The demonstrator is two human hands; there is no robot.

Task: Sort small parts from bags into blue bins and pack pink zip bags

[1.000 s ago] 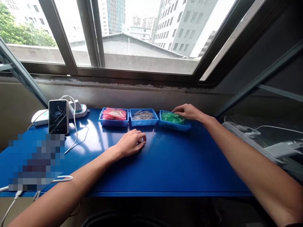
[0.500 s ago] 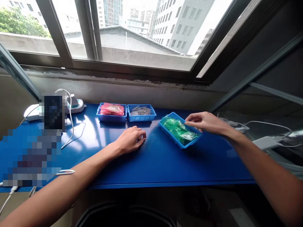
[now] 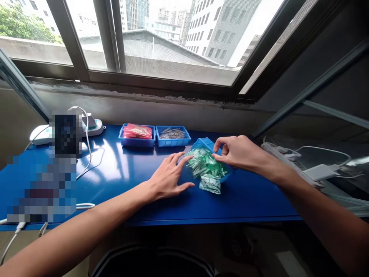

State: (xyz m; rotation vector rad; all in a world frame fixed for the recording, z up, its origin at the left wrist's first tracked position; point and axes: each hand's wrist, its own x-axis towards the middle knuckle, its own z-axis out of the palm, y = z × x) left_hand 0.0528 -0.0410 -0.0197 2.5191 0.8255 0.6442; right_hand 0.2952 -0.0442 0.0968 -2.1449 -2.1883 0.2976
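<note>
My right hand [image 3: 238, 154] pinches the edge of a green plastic bag [image 3: 204, 161] between thumb and fingers. The bag is see-through, blurred by motion, with a pale patterned lower part. It lies in front of and over a blue bin [image 3: 203, 143], hiding much of that bin's inside. Just left of the bag, my left hand [image 3: 168, 177] is open, thumb and fingers spread; its forefinger tip is at the bag's edge, and whether it touches I cannot tell.
At the back stand a blue bin of red packets [image 3: 137, 131] and a blue bin of thin metal pieces [image 3: 173, 134]. A power strip [image 3: 40, 135] with white cables is at left; a white adapter [image 3: 321, 172] is at right. The table's front edge [image 3: 201, 221] runs below.
My right hand has moved left, bringing the green bag out over the bin's near left side. My left hand has moved right toward the bag and spread its fingers.
</note>
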